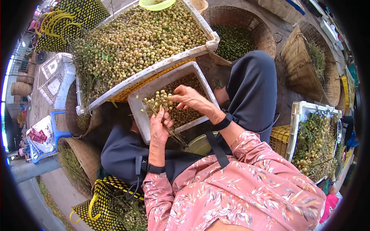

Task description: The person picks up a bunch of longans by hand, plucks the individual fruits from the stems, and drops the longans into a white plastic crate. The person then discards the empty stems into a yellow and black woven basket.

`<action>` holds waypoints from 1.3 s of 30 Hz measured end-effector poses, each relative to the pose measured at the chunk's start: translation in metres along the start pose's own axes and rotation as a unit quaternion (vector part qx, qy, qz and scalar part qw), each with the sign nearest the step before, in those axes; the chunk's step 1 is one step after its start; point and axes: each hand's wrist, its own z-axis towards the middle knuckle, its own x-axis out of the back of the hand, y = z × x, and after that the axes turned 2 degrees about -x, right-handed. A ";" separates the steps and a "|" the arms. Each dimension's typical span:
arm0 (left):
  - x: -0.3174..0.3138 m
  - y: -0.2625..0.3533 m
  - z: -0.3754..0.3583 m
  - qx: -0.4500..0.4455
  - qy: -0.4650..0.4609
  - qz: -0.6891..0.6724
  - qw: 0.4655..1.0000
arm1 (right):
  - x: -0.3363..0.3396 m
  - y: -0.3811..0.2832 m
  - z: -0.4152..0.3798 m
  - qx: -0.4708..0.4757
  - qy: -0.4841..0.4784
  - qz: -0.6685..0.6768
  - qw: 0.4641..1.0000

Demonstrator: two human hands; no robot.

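My left hand (160,125) is closed round the stems of a bunch of small round fruit (158,101), held over a white crate (140,129) between my knees. The stems stick out below the hand. My right hand (189,100) is at the right side of the bunch, its fingers bent and touching or very near the fruit; whether they grip any cannot be made out. Loose brownish fruit (187,115) lies in the crate under both hands. Beyond it, a large white-rimmed tray (150,69) is heaped with loose yellowish fruit, with stems at its left side.
Wicker baskets stand at the back (266,29), at the right (296,57) and at the left (83,158). A white crate of fruit on stems (296,127) is at my right. Black and yellow woven bags (94,208) lie at my left. A blue stool (59,123) stands farther left.
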 end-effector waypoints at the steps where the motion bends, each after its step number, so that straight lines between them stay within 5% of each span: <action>1: -0.006 0.000 -0.001 0.001 -0.005 -0.037 0.999 | -0.008 0.003 -0.001 -0.004 -0.035 0.053 0.998; 3: -0.010 0.001 0.001 0.017 0.010 -0.032 0.999 | -0.021 0.009 0.002 0.004 -0.072 0.192 0.979; 6: 0.004 0.000 0.006 0.027 -0.055 -0.038 0.997 | -0.022 0.018 0.011 0.033 -0.024 0.232 0.972; 11: -0.006 -0.004 0.001 0.047 -0.004 0.029 0.998 | -0.009 0.038 0.023 0.004 0.073 0.295 0.953; 16: -0.009 -0.002 -0.003 0.028 0.022 0.087 0.996 | -0.008 -0.003 0.001 -0.034 0.051 0.207 0.976; 19: -0.015 -0.003 -0.004 0.019 0.041 0.147 0.988 | -0.011 0.008 0.011 0.047 -0.015 0.190 0.981; 27: -0.017 -0.009 -0.006 0.032 0.003 0.106 0.994 | 0.005 0.032 0.026 -0.002 0.159 0.155 0.975; 29: -0.012 -0.007 -0.006 0.031 -0.002 0.089 0.996 | 0.002 0.044 0.036 0.144 0.193 -0.104 0.965; 31: -0.010 -0.006 -0.002 0.028 -0.004 0.096 0.995 | -0.011 0.004 0.006 0.029 0.054 0.057 0.996; 33: -0.018 -0.012 -0.001 0.002 0.038 0.122 0.992 | -0.018 0.014 0.011 0.069 0.016 0.055 0.996; 37: -0.029 -0.016 0.001 -0.017 0.086 0.144 0.986 | -0.019 0.025 0.018 0.044 0.078 0.183 0.979; 39: -0.011 -0.017 0.005 -0.003 0.040 0.127 0.991 | -0.013 0.030 0.022 0.020 0.105 0.243 0.964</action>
